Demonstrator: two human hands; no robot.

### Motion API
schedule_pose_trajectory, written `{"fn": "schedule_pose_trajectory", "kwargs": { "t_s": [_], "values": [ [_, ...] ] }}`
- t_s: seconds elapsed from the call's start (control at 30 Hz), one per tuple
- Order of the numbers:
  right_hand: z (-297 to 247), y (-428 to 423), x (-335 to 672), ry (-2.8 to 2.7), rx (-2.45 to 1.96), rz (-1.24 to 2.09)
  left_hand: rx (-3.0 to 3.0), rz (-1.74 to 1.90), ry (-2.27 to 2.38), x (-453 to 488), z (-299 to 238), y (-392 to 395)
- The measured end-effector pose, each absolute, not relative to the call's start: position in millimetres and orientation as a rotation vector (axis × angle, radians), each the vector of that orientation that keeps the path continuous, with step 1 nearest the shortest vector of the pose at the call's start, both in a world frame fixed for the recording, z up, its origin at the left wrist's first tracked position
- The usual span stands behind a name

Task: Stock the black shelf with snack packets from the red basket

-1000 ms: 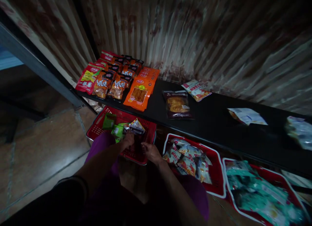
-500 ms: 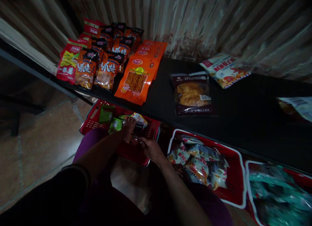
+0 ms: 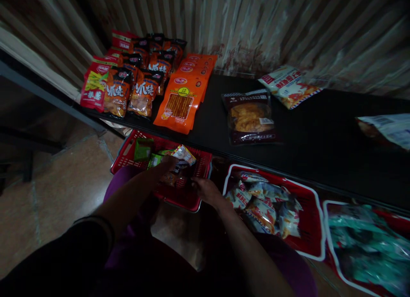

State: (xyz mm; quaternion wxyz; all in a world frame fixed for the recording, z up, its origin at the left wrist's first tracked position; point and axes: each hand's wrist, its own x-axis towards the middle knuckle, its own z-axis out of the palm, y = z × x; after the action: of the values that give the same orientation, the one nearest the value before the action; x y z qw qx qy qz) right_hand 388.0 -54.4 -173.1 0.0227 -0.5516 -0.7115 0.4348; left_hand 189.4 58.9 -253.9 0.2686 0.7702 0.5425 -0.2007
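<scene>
Both my hands reach into a red plastic basket [image 3: 128,157] on the floor under the front edge of a black table [image 3: 307,143]. My left hand [image 3: 166,166] is among small snack packets in the basket, touching a dark and yellow packet [image 3: 183,156]; its fingers are dim and blurred. My right hand [image 3: 207,191] rests at the basket's near right rim, fingers curled toward an orange packet [image 3: 169,178] inside. Green packets [image 3: 143,149] lie at the basket's far left.
On the table, rows of red and orange snack bags [image 3: 128,87], an orange stack [image 3: 181,104], a dark bag of chips [image 3: 250,117], a white-red bag [image 3: 288,85]. A second red basket [image 3: 315,228] of packets and a third with teal bags [image 3: 365,250] sit to the right. Corrugated wall behind.
The view has tilted down and closer to the table. My left hand pushed further into the basket and my right hand shifted slightly right along its rim.
</scene>
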Motion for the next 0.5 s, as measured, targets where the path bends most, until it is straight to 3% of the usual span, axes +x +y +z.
{"fn": "schedule_pose_trajectory", "kwargs": {
  "t_s": [0.3, 0.5],
  "values": [
    [-157.3, -56.2, 403.8, -2.010, -1.759, 1.170, 2.292, -0.560, 1.301, 190.2, -154.9, 49.1],
    [-133.9, -66.1, 407.8, -1.612, -1.563, 1.295, 2.395, -0.392, 1.152, 196.3, -65.1, 33.0]
  ]
}}
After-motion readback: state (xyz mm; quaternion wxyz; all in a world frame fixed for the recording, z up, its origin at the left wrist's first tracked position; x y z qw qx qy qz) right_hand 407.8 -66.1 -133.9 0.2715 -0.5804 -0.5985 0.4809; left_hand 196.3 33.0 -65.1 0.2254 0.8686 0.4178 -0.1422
